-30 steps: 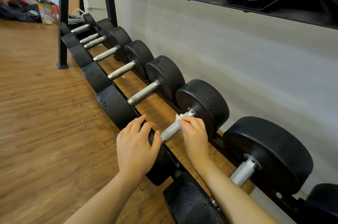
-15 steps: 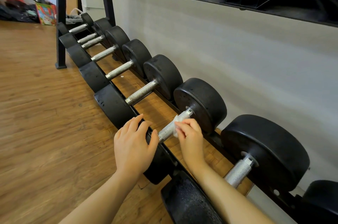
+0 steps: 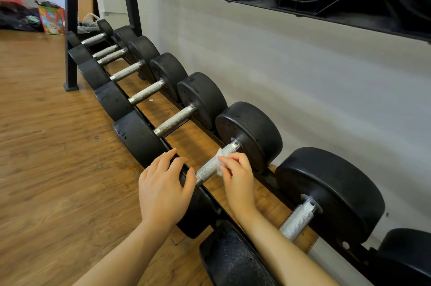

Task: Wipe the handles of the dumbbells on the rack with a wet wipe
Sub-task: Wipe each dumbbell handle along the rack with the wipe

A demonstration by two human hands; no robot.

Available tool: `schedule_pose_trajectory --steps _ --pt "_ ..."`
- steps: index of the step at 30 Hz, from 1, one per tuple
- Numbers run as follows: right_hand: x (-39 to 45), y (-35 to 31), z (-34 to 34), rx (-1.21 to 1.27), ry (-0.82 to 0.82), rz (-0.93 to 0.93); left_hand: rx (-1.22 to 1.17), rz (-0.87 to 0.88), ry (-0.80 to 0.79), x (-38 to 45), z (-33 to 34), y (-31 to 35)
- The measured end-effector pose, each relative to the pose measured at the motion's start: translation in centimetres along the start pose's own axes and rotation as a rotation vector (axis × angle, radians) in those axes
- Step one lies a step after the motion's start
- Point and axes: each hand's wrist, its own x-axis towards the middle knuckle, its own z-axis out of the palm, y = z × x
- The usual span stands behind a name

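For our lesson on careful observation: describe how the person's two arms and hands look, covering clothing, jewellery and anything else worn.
Both forearms are bare up to the frame edge, with no sleeves visible. The left hand and right hand wear no gloves, rings, watch or bracelets. Fingernails look short and unpainted.

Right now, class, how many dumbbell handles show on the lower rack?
8. Six handles recede leftward; one under the wet wipe; one nearest, at right. More may lie off-frame right.

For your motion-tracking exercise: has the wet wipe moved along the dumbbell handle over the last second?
Yes. The wet wipe slid from beside the far weight head toward mid-handle, nearer the left hand.
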Motion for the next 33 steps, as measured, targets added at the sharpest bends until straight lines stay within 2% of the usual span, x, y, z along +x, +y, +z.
schedule_pose_trajectory --steps 3,7,14,19,23,28,30,33 --pt "0.2 0.0 -0.1 -0.035 0.038 -0.008 0.003 -0.001 0.004 0.0 0.0 0.1" --pt "0.0 0.0 0.1 -0.236 -0.011 -0.181 0.000 -0.005 -0.003 0.0 0.0 0.1" --pt "1.3 -0.1 -0.6 -0.247 -0.079 -0.183 -0.007 -0.007 0.009 0.0 0.1 -0.1" --pt "1.8 -0.2 -0.7 -0.210 -0.221 -0.239 -0.007 -0.007 0.020 -0.1 0.2 -0.1" --pt "2.3 0.1 -0.8 -0.212 -0.210 -0.243 -0.003 -0.015 0.011 0.0 0.4 -0.2" --pt "1.4 -0.1 -0.5 -0.231 -0.359 -0.393 -0.007 -0.013 0.018 0.0 0.4 -0.3" --pt "2.1 0.4 -0.9 -0.304 -0.338 -0.471 -0.003 -0.013 0.023 0.0 0.4 -0.2" --pt "2.8 0.7 -1.1 -0.331 -0.288 -0.470 0.005 -0.017 0.026 -0.1 0.5 -0.2"
